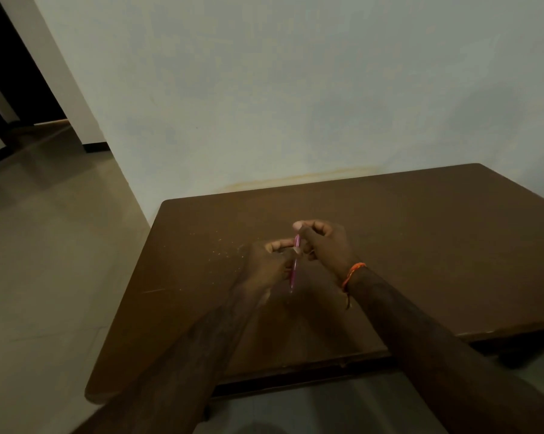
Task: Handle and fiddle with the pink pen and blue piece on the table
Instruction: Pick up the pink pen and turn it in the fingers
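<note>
A thin pink pen (294, 270) stands nearly upright between both hands over the middle of the brown table (421, 239), its lower tip close to the tabletop. My left hand (264, 267) is closed around the pen's middle from the left. My right hand (323, 242) pinches the pen's upper end from the right, and an orange thread band sits on that wrist. The blue piece is not visible; the fingers may hide it.
A pale wall (295, 89) rises right behind the table's far edge. Small light crumbs (220, 249) dot the tabletop left of my hands. Tiled floor (45, 245) lies to the left, with a dark doorway (10, 73) at the far upper left.
</note>
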